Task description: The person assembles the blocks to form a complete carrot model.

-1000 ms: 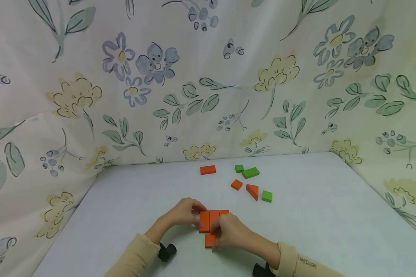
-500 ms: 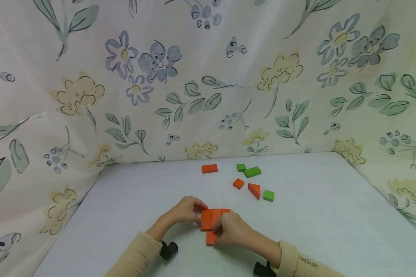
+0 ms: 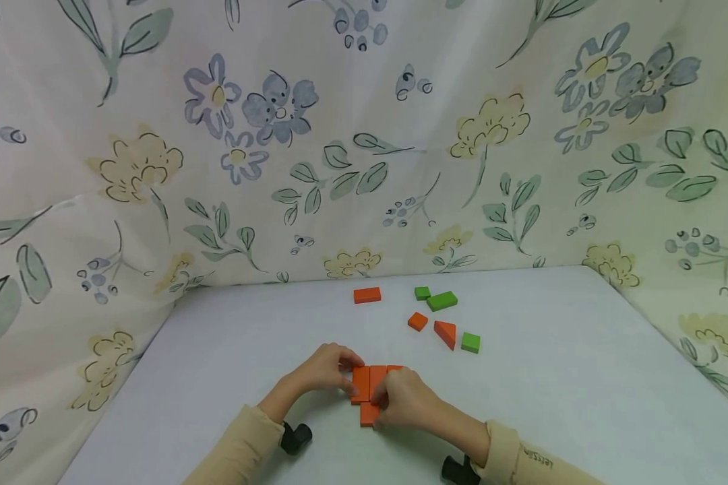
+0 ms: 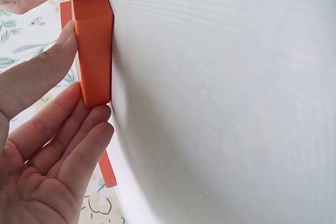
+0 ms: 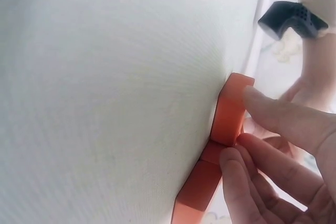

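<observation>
The right hand [image 3: 408,401], thumb and fingers bent close, pinches the front orange block [image 3: 369,414]; that block has just slid away from the wrist against the row (so the sliver of gap looks closed, and the joint probably needs little more). To its left, the left hand [image 3: 327,369] holds the left orange block [image 3: 360,382] between thumb and fingers. Tabletop [image 3: 249,337] stretches outward on both sides; beyond the hands, a triangle [image 3: 445,335] and a green block [image 3: 442,301] lie short of the far edge.

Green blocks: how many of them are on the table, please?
3. A small block lies far back, with a long block beside it; a third block lies nearer, right of the orange triangle. The left hand or right hand could hide others.
</observation>
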`<state>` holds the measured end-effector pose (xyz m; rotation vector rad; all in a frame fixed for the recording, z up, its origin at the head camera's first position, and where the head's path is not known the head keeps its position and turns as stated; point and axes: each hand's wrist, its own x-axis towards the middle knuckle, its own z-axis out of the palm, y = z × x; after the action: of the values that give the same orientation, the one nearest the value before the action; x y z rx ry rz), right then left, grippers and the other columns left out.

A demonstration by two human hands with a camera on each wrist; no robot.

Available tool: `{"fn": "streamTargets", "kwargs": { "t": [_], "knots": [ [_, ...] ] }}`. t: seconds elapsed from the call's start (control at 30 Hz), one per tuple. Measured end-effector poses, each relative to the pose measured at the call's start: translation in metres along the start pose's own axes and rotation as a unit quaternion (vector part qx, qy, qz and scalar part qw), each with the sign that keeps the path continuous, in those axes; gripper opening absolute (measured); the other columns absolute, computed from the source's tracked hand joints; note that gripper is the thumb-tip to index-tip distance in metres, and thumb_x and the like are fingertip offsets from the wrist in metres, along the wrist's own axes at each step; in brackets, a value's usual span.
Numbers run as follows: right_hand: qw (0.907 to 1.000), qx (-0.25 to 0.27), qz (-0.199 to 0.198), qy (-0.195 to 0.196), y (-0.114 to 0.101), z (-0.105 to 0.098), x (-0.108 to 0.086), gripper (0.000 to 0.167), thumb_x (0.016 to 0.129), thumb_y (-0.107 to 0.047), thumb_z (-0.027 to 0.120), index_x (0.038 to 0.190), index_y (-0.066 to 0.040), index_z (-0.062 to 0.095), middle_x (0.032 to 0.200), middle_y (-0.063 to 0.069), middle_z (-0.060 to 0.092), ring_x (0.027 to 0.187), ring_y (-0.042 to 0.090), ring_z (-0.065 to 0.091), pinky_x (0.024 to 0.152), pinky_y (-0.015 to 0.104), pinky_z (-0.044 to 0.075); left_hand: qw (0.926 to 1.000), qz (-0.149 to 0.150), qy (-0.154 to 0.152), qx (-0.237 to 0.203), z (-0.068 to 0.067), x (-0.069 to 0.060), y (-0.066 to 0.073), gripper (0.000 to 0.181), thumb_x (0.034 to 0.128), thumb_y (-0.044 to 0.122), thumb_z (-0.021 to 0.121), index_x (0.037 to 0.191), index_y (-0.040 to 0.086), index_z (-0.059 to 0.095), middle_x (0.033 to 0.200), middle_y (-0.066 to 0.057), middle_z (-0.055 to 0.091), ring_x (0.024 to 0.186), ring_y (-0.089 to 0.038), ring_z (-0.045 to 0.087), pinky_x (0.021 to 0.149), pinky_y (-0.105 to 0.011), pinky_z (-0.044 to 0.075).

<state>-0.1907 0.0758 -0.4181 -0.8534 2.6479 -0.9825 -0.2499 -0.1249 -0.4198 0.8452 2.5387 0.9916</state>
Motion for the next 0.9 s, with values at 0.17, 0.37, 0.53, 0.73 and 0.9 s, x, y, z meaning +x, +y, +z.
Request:
{"fn": "streamTargets", "kwargs": {
  "t": [0.17,0.37,0.53,0.73,0.9],
  "knots": [
    [0.9998,-0.012,-0.011,0.012,0.000,0.000,0.001,0.019,0.067,-0.009,0.088,0.079,-0.003,0.074,0.063,-0.011,0.059,0.062,0.001,0.045,0.058,0.019,0.043,1.0000,-0.003,0.001,0.002,0.000,0.000,0.001,0.037,0.0713,0.004,0.084,0.106,-0.001,0.072,0.101,-0.006,0.069,0.093,-0.024,0.060,0.089,-0.046,0.050],
    [0.9995,-0.010,-0.013,0.027,0.004,-0.007,0.003,0.019,0.069,-0.013,0.087,0.079,-0.005,0.074,0.065,-0.010,0.060,0.064,0.002,0.047,0.058,0.019,0.043,1.0000,0.001,-0.001,-0.006,-0.001,0.000,0.002,0.037,0.0711,0.002,0.084,0.106,-0.002,0.071,0.101,-0.007,0.068,0.094,-0.025,0.060,0.090,-0.047,0.050],
    [0.9931,-0.012,0.024,0.114,0.021,-0.030,0.015,0.019,0.075,-0.011,0.083,0.089,-0.002,0.075,0.079,0.002,0.069,0.073,0.014,0.057,0.063,0.025,0.049,1.0000,0.000,-0.006,-0.003,-0.001,0.002,0.000,0.039,0.0719,0.004,0.084,0.108,-0.001,0.071,0.103,-0.006,0.068,0.094,-0.022,0.060,0.091,-0.045,0.050],
    [0.9689,-0.046,0.115,0.214,0.057,-0.052,0.037,0.025,0.076,-0.003,0.079,0.098,0.005,0.072,0.091,0.013,0.071,0.082,0.024,0.064,0.073,0.037,0.054,1.0000,-0.004,-0.006,-0.004,0.000,0.002,0.001,0.040,0.0716,0.005,0.085,0.109,-0.001,0.070,0.106,-0.008,0.068,0.096,-0.024,0.061,0.091,-0.046,0.049],
    [0.9626,-0.064,0.161,0.208,0.071,-0.061,0.049,0.032,0.077,-0.002,0.077,0.106,0.010,0.068,0.094,0.019,0.069,0.081,0.027,0.060,0.073,0.039,0.054,1.0000,-0.005,-0.002,-0.008,0.000,0.000,0.001,0.041,0.0705,0.004,0.085,0.108,-0.002,0.070,0.107,-0.010,0.068,0.098,-0.026,0.061,0.092,-0.047,0.048]
  ]
}}
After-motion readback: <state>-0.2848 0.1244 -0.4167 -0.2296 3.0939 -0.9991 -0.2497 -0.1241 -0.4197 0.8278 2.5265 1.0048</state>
